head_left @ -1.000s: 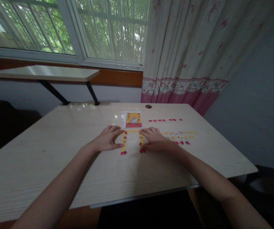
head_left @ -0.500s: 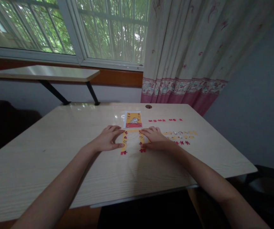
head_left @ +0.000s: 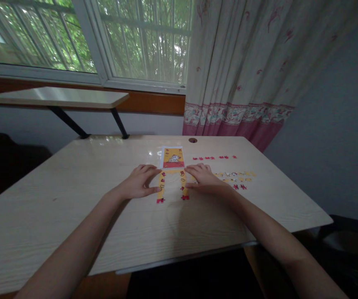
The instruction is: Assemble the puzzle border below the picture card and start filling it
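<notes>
Joined jigsaw pieces (head_left: 173, 170) form a yellow, three-sided border with red lower ends on the desk. Against its left side rest the thumb and fingertips of my left hand (head_left: 139, 182), spread apart. My right hand (head_left: 204, 179) is at the other side, thumb and fingers likewise apart, the fingertips by the upper corner and the thumb lower down. Neither hand grips a piece. Just beyond the border lies a printed picture card (head_left: 173, 158) showing a white animal on yellow and red.
Loose red pieces (head_left: 212, 158) lie in a row at the back right. Yellow and white pieces (head_left: 233, 174) and more red ones (head_left: 240, 187) lie beyond my right hand, partly hidden by it. A raised shelf (head_left: 60, 96) stands at the desk's back left.
My right hand's fingers have drawn slightly outward from the border's right strip, showing more of it. My left hand stays at the left side. The view has shifted slightly.
</notes>
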Demonstrator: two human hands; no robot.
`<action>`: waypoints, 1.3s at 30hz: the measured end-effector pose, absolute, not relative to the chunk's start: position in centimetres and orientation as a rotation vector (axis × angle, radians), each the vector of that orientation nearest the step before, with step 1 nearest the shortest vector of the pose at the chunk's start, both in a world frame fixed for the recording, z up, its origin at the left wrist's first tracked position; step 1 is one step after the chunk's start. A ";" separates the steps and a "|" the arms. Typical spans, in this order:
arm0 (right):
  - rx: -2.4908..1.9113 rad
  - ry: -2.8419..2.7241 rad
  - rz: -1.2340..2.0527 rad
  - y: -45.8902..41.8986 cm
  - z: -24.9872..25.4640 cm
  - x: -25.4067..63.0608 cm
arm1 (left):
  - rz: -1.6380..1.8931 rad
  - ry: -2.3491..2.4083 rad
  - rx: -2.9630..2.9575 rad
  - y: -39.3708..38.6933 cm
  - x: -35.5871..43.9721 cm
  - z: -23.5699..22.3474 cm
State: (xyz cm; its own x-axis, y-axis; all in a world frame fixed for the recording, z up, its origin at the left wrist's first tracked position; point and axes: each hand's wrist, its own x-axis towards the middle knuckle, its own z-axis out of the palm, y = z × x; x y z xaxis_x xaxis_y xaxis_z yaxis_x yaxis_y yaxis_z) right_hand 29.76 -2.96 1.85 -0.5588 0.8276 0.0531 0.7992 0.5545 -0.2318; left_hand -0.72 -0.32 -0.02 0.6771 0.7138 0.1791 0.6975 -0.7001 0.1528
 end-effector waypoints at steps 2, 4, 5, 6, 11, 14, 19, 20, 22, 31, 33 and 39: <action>-1.478 -2.550 0.190 -2.1 2.0 31.0 | 0.375 1.184 2.818 -0.3 -0.8 0.1; -1.601 -2.448 0.112 -1.0 2.2 32.5 | 0.393 1.190 2.822 -0.3 -0.9 0.1; -1.663 -2.401 0.085 -0.4 2.2 33.3 | 0.392 1.196 2.821 -0.2 -0.9 0.1; -1.724 -2.359 0.063 0.3 2.2 34.1 | 0.389 1.204 2.820 -0.2 -0.9 0.1; -1.875 -2.283 0.007 2.8 1.5 36.0 | 0.409 1.227 2.820 -0.1 -1.1 -0.2; -1.839 -2.358 0.017 3.2 1.1 36.0 | 0.416 1.221 2.832 0.0 -1.1 -0.3; -1.794 -2.410 0.003 2.8 1.1 35.9 | 0.414 1.220 2.835 0.0 -1.0 0.0; -1.792 -2.412 0.000 2.7 1.1 36.0 | 0.418 1.217 2.831 0.0 -1.0 0.0; -1.796 -2.409 0.001 2.4 1.1 36.0 | 0.429 1.209 2.823 -0.1 -1.0 0.0; -1.827 -2.262 -0.043 2.2 0.7 38.1 | 0.512 1.208 2.821 -0.1 -0.9 0.2; -1.897 -2.156 -0.082 2.4 0.8 40.5 | 0.514 1.227 2.825 -0.1 -0.9 0.1; -2.198 -1.914 -0.105 2.7 0.0 48.0 | 0.513 1.235 2.820 0.0 -0.8 -0.1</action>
State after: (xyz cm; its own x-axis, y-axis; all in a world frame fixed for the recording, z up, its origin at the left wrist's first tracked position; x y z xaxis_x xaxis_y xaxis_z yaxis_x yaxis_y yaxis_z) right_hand 48.01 2.66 -0.03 0.1467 0.9688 0.1999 0.9848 -0.1241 -0.1215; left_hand -0.83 0.01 -0.06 0.6326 0.7185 0.2891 0.7117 -0.6866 0.1488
